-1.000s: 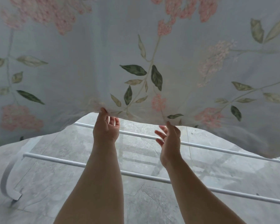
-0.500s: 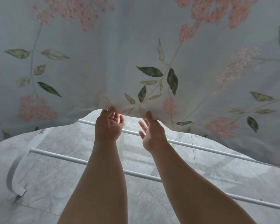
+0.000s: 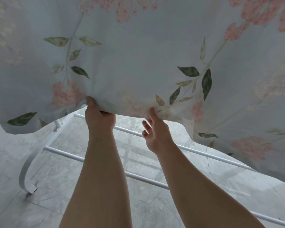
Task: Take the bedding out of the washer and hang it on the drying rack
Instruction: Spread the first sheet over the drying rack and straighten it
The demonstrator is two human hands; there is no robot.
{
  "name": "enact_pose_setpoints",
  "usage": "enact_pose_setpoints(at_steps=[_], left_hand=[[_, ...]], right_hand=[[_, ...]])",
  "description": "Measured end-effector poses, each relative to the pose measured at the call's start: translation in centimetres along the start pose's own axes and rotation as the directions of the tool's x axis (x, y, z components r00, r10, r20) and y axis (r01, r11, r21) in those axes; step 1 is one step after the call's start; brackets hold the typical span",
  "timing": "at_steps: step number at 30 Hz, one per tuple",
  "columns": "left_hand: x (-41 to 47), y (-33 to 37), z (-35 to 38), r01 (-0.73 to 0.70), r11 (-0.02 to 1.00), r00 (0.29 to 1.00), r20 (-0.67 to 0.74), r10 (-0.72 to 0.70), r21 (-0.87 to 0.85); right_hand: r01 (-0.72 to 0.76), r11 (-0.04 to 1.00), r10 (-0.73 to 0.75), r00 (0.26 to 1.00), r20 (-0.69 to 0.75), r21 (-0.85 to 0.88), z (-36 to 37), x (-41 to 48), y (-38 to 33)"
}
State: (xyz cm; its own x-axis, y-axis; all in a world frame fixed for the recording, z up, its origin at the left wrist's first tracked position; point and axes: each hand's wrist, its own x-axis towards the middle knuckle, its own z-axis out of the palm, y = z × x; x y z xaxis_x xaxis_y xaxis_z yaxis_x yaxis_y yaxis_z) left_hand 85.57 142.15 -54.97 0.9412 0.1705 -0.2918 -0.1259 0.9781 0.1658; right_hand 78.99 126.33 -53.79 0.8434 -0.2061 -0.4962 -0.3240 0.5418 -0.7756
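A pale blue sheet point(image 3: 138, 60) printed with pink blossoms and green leaves hangs across the whole upper view, over the white drying rack point(image 3: 66, 153). My left hand point(image 3: 99, 119) grips the sheet's lower hem, thumb on the front and fingers curled behind the cloth. Just to the right, my right hand point(image 3: 156, 129) pinches the same hem between thumb and forefinger, while its other fingers stay loose below the edge. Both arms reach up and forward from the bottom of the view.
Two white rack rails point(image 3: 212, 155) run diagonally under the hem. A curved white rack leg point(image 3: 25, 176) stands on the grey marble-look floor point(image 3: 53, 201) at the lower left. The sheet blocks everything beyond it.
Both hands have slid left along the hem. My left hand has gone from touching the edge to gripping it, and my right hand now pinches it.
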Motion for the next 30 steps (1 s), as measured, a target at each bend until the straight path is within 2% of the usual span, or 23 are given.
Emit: enact_pose_setpoints(at_steps=[3, 7, 12, 15, 18, 20, 24, 30], left_hand=[[0.4, 0.2, -0.6, -0.036, 0.997, 0.998, -0.046, 0.039, 0.061], [1.3, -0.1, -1.0, -0.016, 0.996, 0.993, -0.111, 0.025, 0.086], [0.5, -2.0, -1.0, 0.021, 0.994, 0.997, -0.082, -0.012, 0.108], [0.7, -1.8, -1.1, 0.042, 0.987, 0.998, -0.049, -0.035, 0.153], [0.5, -1.3, -1.4, 0.091, 0.932, 0.995, -0.003, -0.096, 0.351], [0.3, -1.0, -1.5, 0.119, 0.911, 0.992, -0.016, -0.123, 0.396], [0.2, 0.9, -0.9, 0.110, 0.959, 0.993, -0.080, -0.092, 0.262], [2.4, 6.0, -0.3, -0.051, 0.996, 0.996, 0.073, 0.046, 0.067]], right_hand=[[0.007, 1.000, -0.006, 0.997, -0.081, 0.011, 0.8, 1.0, -0.5], [0.014, 1.000, -0.012, 0.992, -0.124, 0.018, 0.9, 2.1, 0.0], [0.045, 0.995, -0.030, 0.988, -0.150, 0.091, 0.5, 2.2, -0.5], [0.030, 0.992, -0.023, 0.998, -0.056, 0.123, 0.7, 1.9, -0.4], [-0.007, 0.999, 0.002, 0.996, 0.094, 0.053, 1.8, 1.4, 0.9], [-0.018, 1.000, 0.015, 0.992, 0.125, 0.021, 3.2, 1.5, 1.7], [-0.016, 0.999, 0.015, 0.999, 0.037, 0.033, 4.7, 2.1, 2.1], [0.025, 0.992, -0.021, 0.999, -0.035, 0.122, 4.0, 2.8, 1.0]])
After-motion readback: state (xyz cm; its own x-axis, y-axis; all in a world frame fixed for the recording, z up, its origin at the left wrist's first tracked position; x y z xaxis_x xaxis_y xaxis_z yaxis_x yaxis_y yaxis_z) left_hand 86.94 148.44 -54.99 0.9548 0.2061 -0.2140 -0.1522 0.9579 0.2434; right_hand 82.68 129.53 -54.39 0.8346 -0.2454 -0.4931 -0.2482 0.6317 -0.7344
